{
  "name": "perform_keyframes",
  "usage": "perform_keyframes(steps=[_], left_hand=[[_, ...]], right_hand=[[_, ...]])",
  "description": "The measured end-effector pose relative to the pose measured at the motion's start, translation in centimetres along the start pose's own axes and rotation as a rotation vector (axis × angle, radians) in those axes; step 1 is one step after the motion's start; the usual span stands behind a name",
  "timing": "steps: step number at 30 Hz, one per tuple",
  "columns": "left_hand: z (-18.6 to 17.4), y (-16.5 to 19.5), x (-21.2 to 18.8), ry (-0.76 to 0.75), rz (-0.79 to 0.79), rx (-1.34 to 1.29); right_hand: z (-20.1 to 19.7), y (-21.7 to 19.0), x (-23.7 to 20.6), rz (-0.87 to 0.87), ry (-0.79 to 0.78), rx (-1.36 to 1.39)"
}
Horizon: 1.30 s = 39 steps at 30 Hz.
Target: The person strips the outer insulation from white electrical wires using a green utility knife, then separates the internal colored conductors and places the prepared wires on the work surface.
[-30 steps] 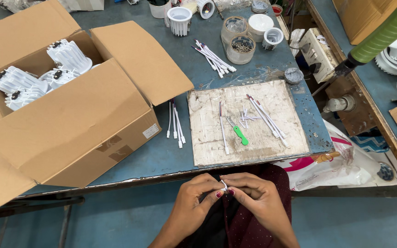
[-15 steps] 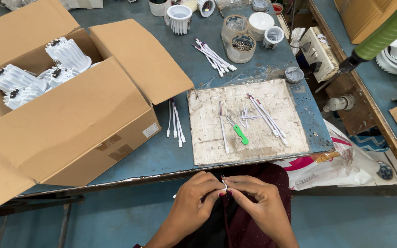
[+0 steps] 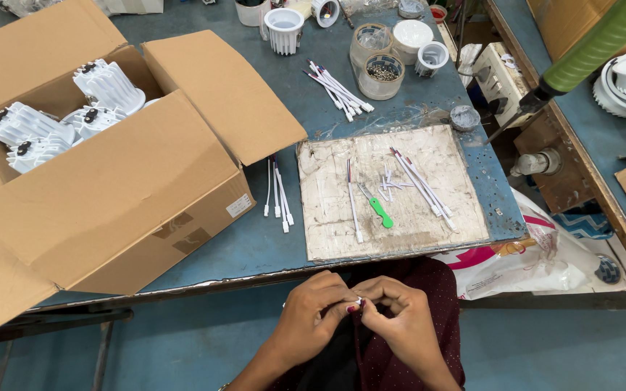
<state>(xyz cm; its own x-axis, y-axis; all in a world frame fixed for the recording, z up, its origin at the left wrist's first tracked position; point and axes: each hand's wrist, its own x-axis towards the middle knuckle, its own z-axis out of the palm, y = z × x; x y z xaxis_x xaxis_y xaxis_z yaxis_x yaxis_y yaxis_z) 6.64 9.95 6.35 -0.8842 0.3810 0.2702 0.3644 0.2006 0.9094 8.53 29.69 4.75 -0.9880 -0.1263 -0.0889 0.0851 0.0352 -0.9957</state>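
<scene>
White-sheathed and thin, a short wire piece (image 3: 358,300) sits between the fingertips of both hands, held low over the lap, just clear of the near edge of the blue workbench (image 3: 255,246). The left hand (image 3: 318,310) and right hand (image 3: 398,318) are drawn close together, thumbs and forefingers meeting on the wire; both pinch it, and only its pale tip shows between them.

Step in hand, as judged from the grip: working the end of the wire — stripping or twisting it by finger. The detail is too small to tell which. The next move calls for a steady two-point pinch and a small, controlled pull or turn, with the end kept in view.

Reference layout, from the hands outward:

- Worn board (image 3: 393,192) directly ahead on the bench, carrying loose white wires (image 3: 422,185) and a small green-handled tool (image 3: 381,213).
- A few more wire lengths (image 3: 278,195) lying on the bench, just left of the board.
- Open cardboard carton (image 3: 110,181) well to the left, holding white finned housings (image 3: 103,90).
- Further wires (image 3: 338,90) and a clear jar (image 3: 381,76) of small parts near the far edge.

The held wire lies apart from all of these — nearest to the board's front edge.
</scene>
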Motion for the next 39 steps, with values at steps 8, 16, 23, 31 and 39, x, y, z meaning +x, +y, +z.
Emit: perform_keyframes(steps=[8, 16, 23, 31, 39], left_hand=[[-0.8, -1.2, 0.2, -0.028, 0.001, -0.113], [-1.2, 0.0, 0.1, -0.029, 0.046, 0.025], [-0.8, 0.3, 0.3, -0.004, 0.110, 0.122], [-0.4, 0.0, 0.2, 0.004, 0.114, 0.148], [-0.2, 0.4, -0.2, 0.022, 0.089, 0.045]], right_hand=[[-1.2, 1.8, 0.9, 0.012, -0.129, 0.251], [-1.3, 0.6, 0.8, 0.085, -0.144, 0.239], [-0.4, -0.2, 0.6, 0.027, -0.024, 0.026], [1.6, -0.3, 0.0, -0.311, 0.168, -0.413], [2.0, -0.9, -0.3, -0.672, 0.291, -0.617]])
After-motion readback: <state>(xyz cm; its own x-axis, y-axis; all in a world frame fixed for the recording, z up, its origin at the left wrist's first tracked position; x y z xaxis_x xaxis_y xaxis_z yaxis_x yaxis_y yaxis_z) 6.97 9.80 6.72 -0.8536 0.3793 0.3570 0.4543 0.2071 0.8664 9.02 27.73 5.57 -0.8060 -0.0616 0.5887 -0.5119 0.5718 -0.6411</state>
